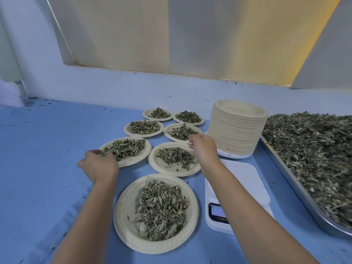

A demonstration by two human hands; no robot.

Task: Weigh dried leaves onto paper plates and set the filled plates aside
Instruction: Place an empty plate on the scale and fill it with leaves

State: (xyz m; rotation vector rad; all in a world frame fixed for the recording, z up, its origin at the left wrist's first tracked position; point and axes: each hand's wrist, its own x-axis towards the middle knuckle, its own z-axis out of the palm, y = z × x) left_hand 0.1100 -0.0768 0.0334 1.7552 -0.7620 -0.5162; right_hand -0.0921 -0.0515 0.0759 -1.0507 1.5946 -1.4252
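Several cream paper plates of dried green leaves lie on the blue table. My left hand (99, 164) grips the near left rim of the left plate (140, 156), with its fingers curled over the edge into the leaves. My right hand (203, 147) pinches the far right rim of the middle plate (163, 169). The closest filled plate (122, 216) lies between my forearms, untouched. Behind these stand more filled plates, such as the back left one (146, 113).
A tall stack of empty plates (236, 130) stands right of my right hand. A white digital scale (245, 174) lies under my right forearm with nothing on it. At the right, a metal tray (285, 168) holds a heap of loose leaves (314, 149). A wall runs behind.
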